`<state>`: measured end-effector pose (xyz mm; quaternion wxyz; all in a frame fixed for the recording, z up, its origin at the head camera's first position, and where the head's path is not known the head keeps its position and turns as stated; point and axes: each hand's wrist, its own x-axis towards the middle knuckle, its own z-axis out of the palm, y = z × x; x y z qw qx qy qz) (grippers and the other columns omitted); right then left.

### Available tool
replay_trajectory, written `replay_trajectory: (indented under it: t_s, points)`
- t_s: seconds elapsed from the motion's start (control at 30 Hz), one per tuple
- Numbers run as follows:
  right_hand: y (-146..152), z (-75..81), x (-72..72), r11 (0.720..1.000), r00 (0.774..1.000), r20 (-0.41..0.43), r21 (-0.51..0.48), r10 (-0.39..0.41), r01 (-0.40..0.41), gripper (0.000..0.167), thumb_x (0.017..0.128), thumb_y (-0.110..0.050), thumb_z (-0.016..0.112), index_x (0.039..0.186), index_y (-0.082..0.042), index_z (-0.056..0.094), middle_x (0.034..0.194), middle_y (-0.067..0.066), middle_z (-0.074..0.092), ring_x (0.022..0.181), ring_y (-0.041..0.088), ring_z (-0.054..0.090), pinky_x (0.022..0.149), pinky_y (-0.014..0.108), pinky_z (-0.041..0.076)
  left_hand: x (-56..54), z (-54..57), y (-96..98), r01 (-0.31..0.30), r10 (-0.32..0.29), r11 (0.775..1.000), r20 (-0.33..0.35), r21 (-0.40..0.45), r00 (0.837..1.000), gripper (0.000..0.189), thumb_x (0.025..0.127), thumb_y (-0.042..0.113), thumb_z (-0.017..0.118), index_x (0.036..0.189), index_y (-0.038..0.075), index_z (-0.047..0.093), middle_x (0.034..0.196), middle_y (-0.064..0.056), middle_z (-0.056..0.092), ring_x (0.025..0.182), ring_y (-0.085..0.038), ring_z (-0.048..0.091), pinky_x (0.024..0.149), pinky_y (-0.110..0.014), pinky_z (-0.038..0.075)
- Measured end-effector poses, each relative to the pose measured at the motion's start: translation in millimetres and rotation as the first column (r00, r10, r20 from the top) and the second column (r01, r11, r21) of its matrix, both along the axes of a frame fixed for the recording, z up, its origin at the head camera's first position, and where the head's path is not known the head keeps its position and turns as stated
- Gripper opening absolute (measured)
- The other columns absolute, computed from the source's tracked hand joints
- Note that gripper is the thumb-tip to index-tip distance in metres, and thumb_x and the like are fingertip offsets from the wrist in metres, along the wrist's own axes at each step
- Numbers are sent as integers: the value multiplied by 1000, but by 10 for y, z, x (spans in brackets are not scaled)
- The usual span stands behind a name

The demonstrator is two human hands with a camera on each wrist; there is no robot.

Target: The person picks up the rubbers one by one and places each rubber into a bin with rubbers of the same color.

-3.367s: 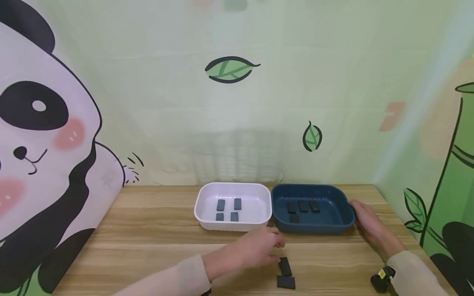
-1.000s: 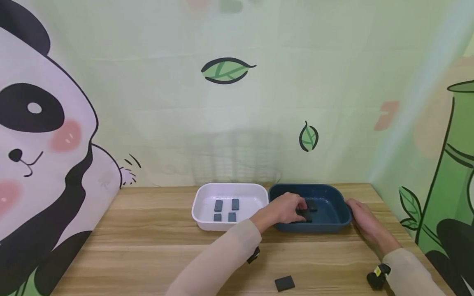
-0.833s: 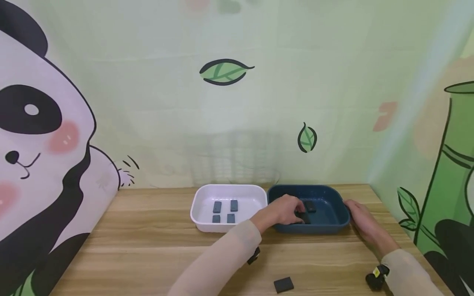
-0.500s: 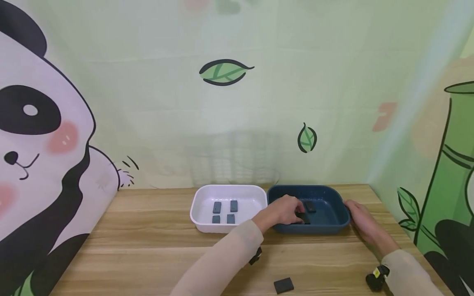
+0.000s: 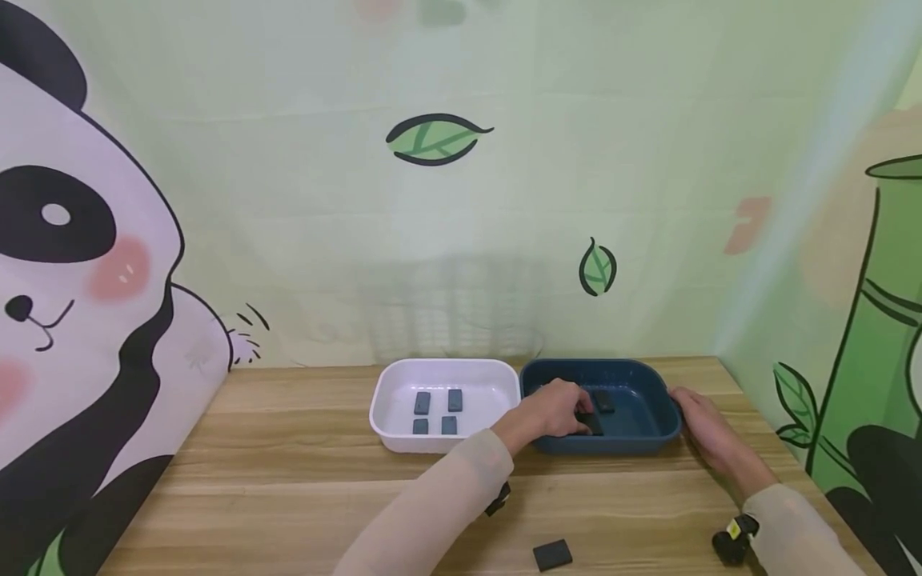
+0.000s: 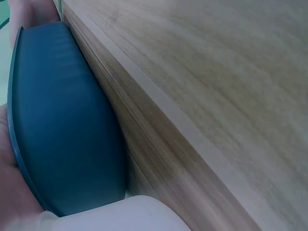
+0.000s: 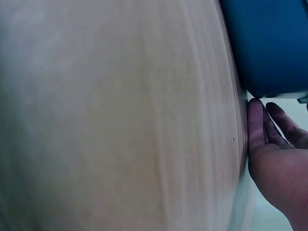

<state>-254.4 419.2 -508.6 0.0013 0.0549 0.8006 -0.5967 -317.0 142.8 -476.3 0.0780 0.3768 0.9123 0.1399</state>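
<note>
My left hand (image 5: 555, 406) reaches into the dark blue tray (image 5: 612, 445) and pinches a small black rectangular block (image 5: 592, 424) low near the tray's front wall. Just behind that block lies another dark block (image 5: 603, 402); my hand hides the left part of the tray. At the tray's right end, my right hand (image 5: 702, 420) rests against the outer wall. The right wrist view shows its extended fingers (image 7: 256, 120) touching the tray's end. In the left wrist view the blue tray's front wall (image 6: 67, 120) fills the left side, and the pinched block is hidden.
A white tray (image 5: 432, 442) stands left of the blue one, with several grey-blue blocks (image 5: 454, 400) inside. One black block (image 5: 552, 554) lies on the wooden table (image 5: 288, 512) near the front. Behind stands a green printed backdrop (image 5: 302, 200).
My left hand has moved from the table near two black blocks into the blue tray, bringing one along. The block left on the table has turned slightly. My right hand stays at the tray's end.
</note>
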Motion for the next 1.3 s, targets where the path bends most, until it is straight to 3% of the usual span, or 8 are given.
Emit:
replay_trajectory:
  t_s: [0.43, 0.6, 0.73, 0.87, 0.97, 1.1, 1.2, 1.3]
  points:
    - [5, 10, 3, 1000, 1000, 8, -21, 9, -8, 48, 115, -31, 38, 135, 10, 53, 113, -5, 61, 102, -3, 54, 88, 12, 48, -10, 6, 3, 11, -11, 1000, 18, 18, 1000, 30, 95, 33, 82, 122, 19, 78, 113, 6, 75, 101, -4, 66, 90, -18, 54]
    - [-7, 34, 26, 999, 1000, -7, -36, 14, -15, 44, 116, -30, 37, 130, 8, 55, 108, -6, 61, 99, -2, 55, 86, 14, 49, -25, 29, 6, 26, -26, 999, 10, 28, 1000, 29, 97, 31, 81, 122, 17, 78, 113, 5, 75, 102, -4, 67, 90, -16, 53]
    - [-12, 30, 33, 999, 1000, -23, -51, 9, -10, 40, 115, -29, 38, 123, 5, 58, 103, -7, 61, 96, 0, 56, 85, 15, 50, -43, 99, -31, 50, -52, 997, 28, 63, 998, 28, 97, 28, 80, 121, 14, 77, 112, 4, 75, 101, -5, 67, 90, -15, 52]
    - [-37, 9, 31, 999, 1000, -24, -50, 3, -4, 41, 115, -29, 39, 125, 6, 58, 103, -8, 62, 96, -1, 56, 85, 14, 50, -9, 287, -132, 91, -95, 992, 48, 91, 994, 34, 97, 28, 81, 126, 11, 75, 116, 2, 75, 104, -6, 66, 92, -16, 52]
    - [-54, 0, 28, 998, 1000, -23, -60, 8, -10, 41, 115, -29, 39, 124, 5, 59, 102, -9, 63, 96, -1, 56, 85, 14, 50, 100, 472, -255, 139, -142, 986, 25, 95, 990, 39, 97, 29, 81, 130, 10, 73, 121, 2, 72, 107, -8, 65, 94, -15, 50]
    - [-49, 3, 14, 997, 999, -29, -69, 16, -18, 38, 115, -31, 40, 119, 1, 61, 99, -11, 62, 94, 0, 56, 84, 16, 51, 354, 651, -473, 234, -234, 970, -11, 69, 972, 41, 96, 30, 82, 132, 13, 72, 125, 5, 69, 112, -8, 64, 97, -15, 48]
    - [-30, 6, 14, 997, 999, -33, -68, 24, -26, 38, 115, -31, 40, 120, 0, 61, 99, -13, 62, 94, -2, 57, 84, 15, 51, 578, 707, -624, 331, -331, 943, -21, 26, 944, 42, 96, 30, 82, 134, 13, 71, 128, 4, 68, 114, -8, 63, 99, -15, 47]
    - [-11, 1, 22, 996, 999, -44, -81, 29, -32, 36, 116, -30, 40, 119, -2, 62, 98, -16, 63, 94, -3, 57, 84, 14, 51, 784, 677, -746, 417, -418, 908, -28, -31, 908, 43, 96, 26, 82, 135, 13, 71, 130, 4, 67, 117, -5, 62, 102, -13, 45]
